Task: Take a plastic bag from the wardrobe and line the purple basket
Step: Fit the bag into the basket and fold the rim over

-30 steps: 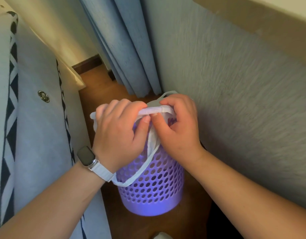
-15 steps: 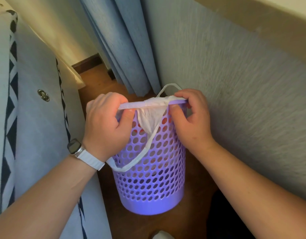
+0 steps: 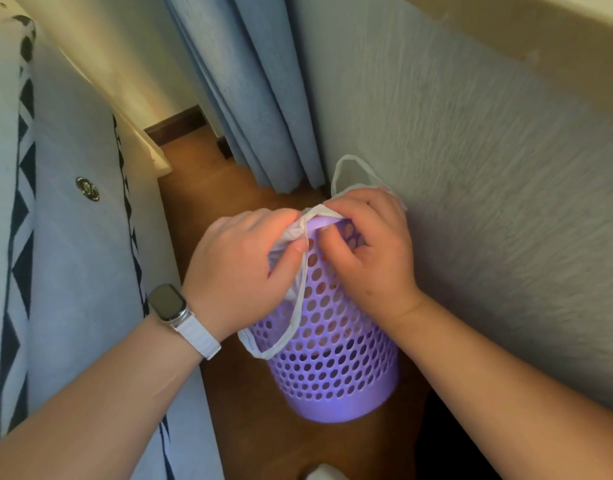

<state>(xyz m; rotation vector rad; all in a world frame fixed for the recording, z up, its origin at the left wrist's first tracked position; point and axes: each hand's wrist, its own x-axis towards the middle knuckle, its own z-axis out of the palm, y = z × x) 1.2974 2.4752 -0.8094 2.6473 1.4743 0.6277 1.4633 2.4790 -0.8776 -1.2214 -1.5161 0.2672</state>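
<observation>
The purple basket (image 3: 336, 368), perforated with round holes, stands upright on the wooden floor between a bed and the wall. A thin white plastic bag (image 3: 291, 323) is draped over its rim; one handle loop hangs down the near side and another sticks up behind. My left hand (image 3: 242, 271) pinches the bag at the near left of the rim. My right hand (image 3: 371, 251) grips the bag edge at the rim's right, fingers curled over it. The basket's inside is hidden by my hands.
A bed with a light blue cover and black triangle trim (image 3: 56, 271) lies close on the left. A textured wall (image 3: 488, 220) runs along the right. Blue curtains (image 3: 242, 91) hang behind the basket. A strip of wooden floor (image 3: 242, 403) shows around the basket's base.
My hands have come back together at the near side of the rim, after spreading apart half a second ago. A stretch of bare purple rim now shows between them.
</observation>
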